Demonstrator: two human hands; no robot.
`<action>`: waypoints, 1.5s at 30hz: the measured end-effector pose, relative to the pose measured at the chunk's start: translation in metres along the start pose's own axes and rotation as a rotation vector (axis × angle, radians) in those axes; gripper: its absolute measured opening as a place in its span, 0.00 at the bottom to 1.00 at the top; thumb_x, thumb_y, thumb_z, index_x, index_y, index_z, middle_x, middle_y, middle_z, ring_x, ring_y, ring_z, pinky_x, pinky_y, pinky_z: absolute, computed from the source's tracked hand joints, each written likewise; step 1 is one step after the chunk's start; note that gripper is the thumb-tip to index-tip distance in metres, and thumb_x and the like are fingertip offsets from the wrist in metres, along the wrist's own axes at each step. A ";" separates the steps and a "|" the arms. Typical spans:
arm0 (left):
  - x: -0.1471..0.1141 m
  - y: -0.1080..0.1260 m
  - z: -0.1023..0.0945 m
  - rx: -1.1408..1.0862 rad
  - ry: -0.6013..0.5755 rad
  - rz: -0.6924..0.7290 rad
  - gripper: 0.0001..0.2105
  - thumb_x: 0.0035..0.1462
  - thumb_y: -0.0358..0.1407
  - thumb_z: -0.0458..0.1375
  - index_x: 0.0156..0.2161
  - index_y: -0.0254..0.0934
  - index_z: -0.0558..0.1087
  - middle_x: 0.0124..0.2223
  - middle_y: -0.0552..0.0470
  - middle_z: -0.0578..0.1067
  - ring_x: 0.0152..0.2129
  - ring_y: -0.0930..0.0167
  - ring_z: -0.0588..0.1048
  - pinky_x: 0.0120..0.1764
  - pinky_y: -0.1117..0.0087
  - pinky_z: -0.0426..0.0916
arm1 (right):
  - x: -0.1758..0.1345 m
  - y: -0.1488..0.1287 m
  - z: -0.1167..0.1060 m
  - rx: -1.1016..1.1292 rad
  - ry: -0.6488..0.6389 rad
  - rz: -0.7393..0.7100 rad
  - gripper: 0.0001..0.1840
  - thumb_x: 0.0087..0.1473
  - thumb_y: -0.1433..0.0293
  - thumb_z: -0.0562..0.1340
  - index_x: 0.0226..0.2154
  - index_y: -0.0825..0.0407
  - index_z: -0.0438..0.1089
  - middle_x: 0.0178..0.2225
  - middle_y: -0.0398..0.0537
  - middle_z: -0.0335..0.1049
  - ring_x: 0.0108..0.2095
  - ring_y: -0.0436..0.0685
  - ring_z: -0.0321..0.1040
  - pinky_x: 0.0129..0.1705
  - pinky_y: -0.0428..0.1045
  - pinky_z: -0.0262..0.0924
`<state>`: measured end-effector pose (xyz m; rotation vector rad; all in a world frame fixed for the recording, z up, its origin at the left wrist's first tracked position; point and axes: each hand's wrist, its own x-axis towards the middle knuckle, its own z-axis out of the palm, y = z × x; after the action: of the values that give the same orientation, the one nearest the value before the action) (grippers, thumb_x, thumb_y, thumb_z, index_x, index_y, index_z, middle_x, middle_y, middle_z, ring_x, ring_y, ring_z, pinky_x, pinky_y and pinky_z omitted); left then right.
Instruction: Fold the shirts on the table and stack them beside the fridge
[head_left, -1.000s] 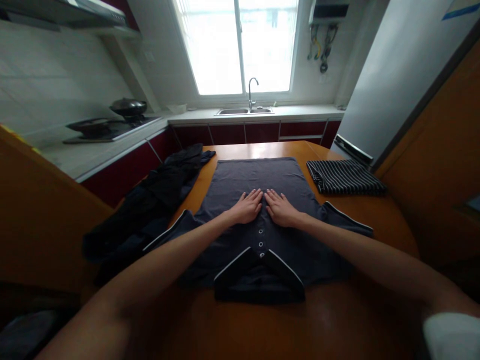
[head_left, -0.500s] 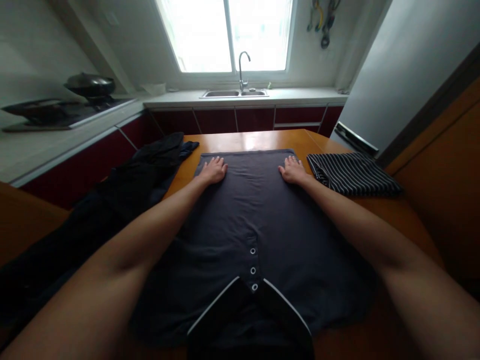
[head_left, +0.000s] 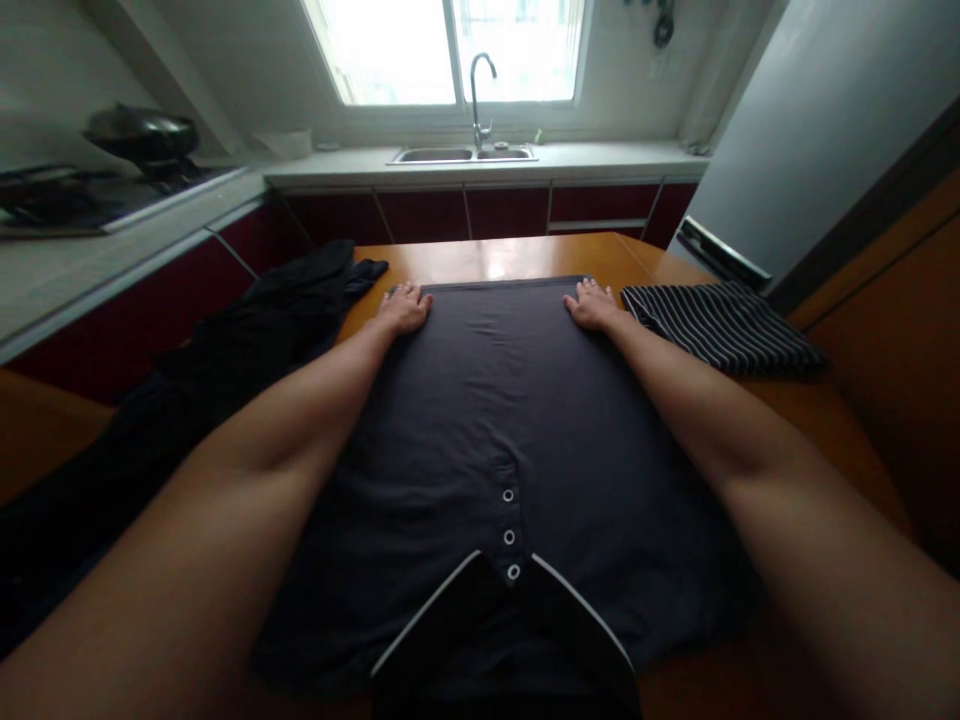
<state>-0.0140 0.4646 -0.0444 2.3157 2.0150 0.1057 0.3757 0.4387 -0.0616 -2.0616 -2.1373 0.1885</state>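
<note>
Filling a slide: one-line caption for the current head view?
Left hand and right hand rest near the far corners of a dark collared shirt spread on a brown table.

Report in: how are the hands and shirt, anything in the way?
Left hand, right hand: open on far corners of dark polo shirt. Shirt spread, collar nearest. Folded striped cloth beside, not on it.

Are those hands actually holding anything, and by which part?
Nothing appears gripped: the left hand and right hand rest palm-down on the dark shirt, one near each far corner.
</note>
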 end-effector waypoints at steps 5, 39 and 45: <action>-0.011 0.012 -0.003 0.032 0.045 0.107 0.30 0.74 0.46 0.36 0.70 0.23 0.51 0.73 0.34 0.47 0.70 0.60 0.44 0.68 0.54 0.40 | -0.002 -0.036 0.003 -0.009 0.080 -0.051 0.35 0.69 0.63 0.44 0.68 0.71 0.47 0.72 0.70 0.37 0.72 0.66 0.32 0.70 0.65 0.24; -0.397 0.091 -0.038 -0.371 -0.353 0.801 0.34 0.68 0.48 0.53 0.73 0.45 0.47 0.73 0.48 0.49 0.70 0.62 0.49 0.70 0.55 0.44 | -0.378 -0.135 -0.016 0.360 -0.185 -0.720 0.34 0.66 0.60 0.54 0.69 0.58 0.53 0.69 0.61 0.51 0.71 0.62 0.44 0.70 0.64 0.45; -0.371 0.060 -0.053 -0.394 0.087 0.437 0.17 0.69 0.41 0.51 0.58 0.44 0.74 0.58 0.50 0.76 0.55 0.66 0.73 0.60 0.64 0.65 | -0.378 -0.133 -0.012 0.377 -0.175 -0.726 0.30 0.68 0.57 0.52 0.67 0.52 0.59 0.68 0.57 0.54 0.70 0.64 0.46 0.70 0.67 0.44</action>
<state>-0.0115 0.0893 0.0124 2.4592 1.3239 0.5769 0.2602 0.0553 -0.0340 -1.0212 -2.5458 0.6221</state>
